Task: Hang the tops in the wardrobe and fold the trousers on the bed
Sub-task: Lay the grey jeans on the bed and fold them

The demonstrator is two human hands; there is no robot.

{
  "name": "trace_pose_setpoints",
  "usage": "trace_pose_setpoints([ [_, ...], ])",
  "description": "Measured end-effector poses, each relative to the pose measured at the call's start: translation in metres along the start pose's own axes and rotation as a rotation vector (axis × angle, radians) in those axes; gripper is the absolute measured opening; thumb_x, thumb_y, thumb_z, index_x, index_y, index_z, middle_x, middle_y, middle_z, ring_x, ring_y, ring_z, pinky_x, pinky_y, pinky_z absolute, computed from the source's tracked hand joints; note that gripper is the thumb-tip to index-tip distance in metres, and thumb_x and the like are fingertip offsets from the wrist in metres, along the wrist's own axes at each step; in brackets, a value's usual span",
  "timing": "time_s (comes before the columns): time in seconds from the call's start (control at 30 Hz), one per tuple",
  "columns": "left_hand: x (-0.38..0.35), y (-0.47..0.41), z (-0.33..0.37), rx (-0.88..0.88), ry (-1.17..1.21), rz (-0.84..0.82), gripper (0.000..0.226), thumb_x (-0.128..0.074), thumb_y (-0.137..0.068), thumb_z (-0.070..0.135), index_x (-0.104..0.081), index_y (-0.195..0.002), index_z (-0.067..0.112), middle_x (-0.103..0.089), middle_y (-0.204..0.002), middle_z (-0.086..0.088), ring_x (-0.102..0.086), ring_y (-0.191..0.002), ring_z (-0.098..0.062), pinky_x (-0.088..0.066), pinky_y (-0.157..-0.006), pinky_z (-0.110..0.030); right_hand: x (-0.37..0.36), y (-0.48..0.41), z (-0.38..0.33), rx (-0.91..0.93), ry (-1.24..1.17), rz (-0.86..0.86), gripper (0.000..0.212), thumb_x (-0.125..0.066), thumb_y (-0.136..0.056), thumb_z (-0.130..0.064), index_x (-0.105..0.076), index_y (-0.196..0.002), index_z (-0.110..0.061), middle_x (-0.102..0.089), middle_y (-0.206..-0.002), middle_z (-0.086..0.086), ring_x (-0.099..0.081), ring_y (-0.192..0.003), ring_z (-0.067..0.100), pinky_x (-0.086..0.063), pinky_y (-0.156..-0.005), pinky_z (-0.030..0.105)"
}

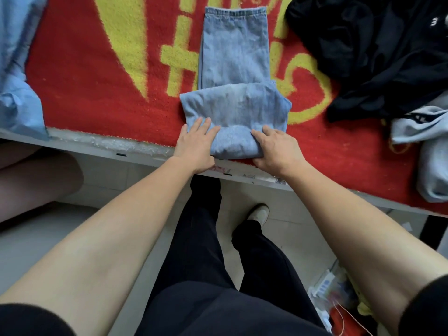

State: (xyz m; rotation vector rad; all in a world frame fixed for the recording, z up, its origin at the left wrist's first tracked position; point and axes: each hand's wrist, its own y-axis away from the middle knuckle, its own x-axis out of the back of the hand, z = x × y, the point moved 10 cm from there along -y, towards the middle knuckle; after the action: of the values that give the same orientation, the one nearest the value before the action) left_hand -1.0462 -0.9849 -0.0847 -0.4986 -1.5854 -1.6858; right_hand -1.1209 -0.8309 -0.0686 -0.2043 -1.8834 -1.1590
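**Both hands on the folded end of the jeans**

Your left hand [196, 144] lies flat with straight fingers on the left side of the fold. Your right hand [276, 147] bends its fingers over the right side, thumb along the near edge, gripping the cloth. The jeans [234, 69] are between and beyond your hands, the near end doubled over, the rest stretched straight away from you on the red and yellow blanket [101, 88] that covers the bed [97, 143].

Far right of your right hand a heap of black clothes [375, 44] lies well apart from the jeans, with a pale grey garment [429, 151] nearer you (partly over the bed's edge). Far left of your left hand lies a pale blue shirt [17, 81]. Nothing lies over the jeans but your hands. Below your right forearm, on the floor, is a power strip [322, 284].
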Motion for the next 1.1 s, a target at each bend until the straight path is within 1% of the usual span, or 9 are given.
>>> trace_pose_setpoints([
  [0.13,0.043,-0.006,-0.009,-0.001,0.199,0.034,0.032,-0.061,-0.075,0.025,-0.059,-0.107,0.023,-0.064,-0.109,-0.003,-0.058,-0.108,-0.033,-0.045,-0.083,-0.037,0.036,-0.011,0.014,-0.035,-0.067,-0.032,0.049,-0.065,-0.069,-0.048,-0.055,-0.112,-0.025,-0.067,-0.093,0.001,-0.063,-0.088,0.031,-0.041,-0.065,0.033],
  [0.3,0.118,-0.043,-0.047,0.063,0.688,-0.038,0.038,-0.059,-0.052,0.026,-0.065,-0.086,0.010,-0.056,-0.078,-0.004,-0.051,-0.071,-0.018,-0.042,-0.059,-0.027,0.125,-0.051,0.040,-0.103,-0.351,-0.039,0.051,-0.050,-0.056,-0.063,-0.060,-0.077,-0.017,-0.057,-0.067,-0.002,-0.059,-0.076,0.025,-0.045,-0.059,0.034],
  [0.4,0.164,-0.074,-0.081,0.159,1.132,0.123,0.034,-0.054,-0.052,0.020,-0.065,-0.084,0.015,-0.055,-0.071,0.000,-0.046,-0.058,-0.007,-0.038,-0.049,-0.018,0.185,-0.085,0.064,-0.190,-0.609,0.198,0.054,-0.053,-0.059,-0.061,-0.067,-0.096,-0.025,-0.064,-0.090,-0.003,-0.059,-0.088,0.015,-0.050,-0.077,0.032],
  [0.47,0.181,-0.095,-0.114,0.302,1.221,0.345,0.039,-0.058,-0.068,0.025,-0.063,-0.106,0.016,-0.064,-0.094,-0.003,-0.055,-0.076,-0.009,-0.046,-0.066,-0.023,0.209,-0.104,0.075,-0.227,-0.715,0.374,0.061,-0.058,-0.074,-0.055,-0.058,-0.129,-0.028,-0.062,-0.117,-0.005,-0.056,-0.107,0.009,-0.045,-0.092,0.026],
  [0.57,0.195,-0.097,-0.149,0.522,0.806,0.632,0.056,-0.049,-0.092,0.032,-0.039,-0.146,0.017,-0.045,-0.144,-0.009,-0.047,-0.128,-0.022,-0.035,-0.105,-0.030,0.206,-0.128,0.081,-0.285,-0.654,0.476,0.077,-0.052,-0.092,-0.048,-0.024,-0.157,-0.016,-0.039,-0.155,0.006,-0.036,-0.142,0.018,-0.030,-0.114,0.029],
  [0.63,0.198,-0.107,-0.124,0.346,0.539,0.613,0.059,-0.041,-0.097,0.036,-0.029,-0.153,0.024,-0.020,-0.161,-0.012,-0.024,-0.146,-0.027,-0.024,-0.115,-0.037,0.185,-0.138,0.071,-0.267,-0.500,0.388,0.076,-0.048,-0.097,-0.043,-0.014,-0.160,-0.015,-0.018,-0.164,0.013,-0.021,-0.150,0.027,-0.023,-0.120,0.037],
  [0.8,0.127,-0.141,-0.069,-0.003,0.146,0.170,0.058,-0.032,-0.103,0.045,-0.013,-0.156,0.033,0.005,-0.165,-0.007,0.001,-0.151,-0.029,-0.017,-0.118,-0.055,0.127,-0.155,0.013,0.064,0.116,0.189,0.063,-0.028,-0.103,-0.033,-0.008,-0.160,-0.013,0.004,-0.162,0.030,-0.001,-0.151,0.047,-0.007,-0.123,0.050],
  [0.9,0.109,-0.153,-0.070,0.009,0.098,0.143,0.059,-0.031,-0.102,0.050,-0.013,-0.156,0.036,0.003,-0.165,-0.006,-0.002,-0.151,-0.030,-0.024,-0.115,-0.052,0.092,-0.170,0.016,0.034,0.174,0.034,0.061,-0.015,-0.105,-0.035,0.002,-0.159,-0.013,0.009,-0.164,0.024,0.010,-0.150,0.046,0.000,-0.122,0.054],
  [1.1,0.112,-0.164,-0.069,0.012,0.055,0.157,0.060,-0.032,-0.100,0.051,-0.013,-0.155,0.035,-0.002,-0.165,-0.007,-0.006,-0.150,-0.031,-0.028,-0.113,-0.053,0.095,-0.179,0.019,-0.007,0.112,0.008,0.063,-0.025,-0.104,-0.038,-0.005,-0.160,-0.019,0.012,-0.164,0.022,0.009,-0.151,0.045,-0.006,-0.122,0.054],
])
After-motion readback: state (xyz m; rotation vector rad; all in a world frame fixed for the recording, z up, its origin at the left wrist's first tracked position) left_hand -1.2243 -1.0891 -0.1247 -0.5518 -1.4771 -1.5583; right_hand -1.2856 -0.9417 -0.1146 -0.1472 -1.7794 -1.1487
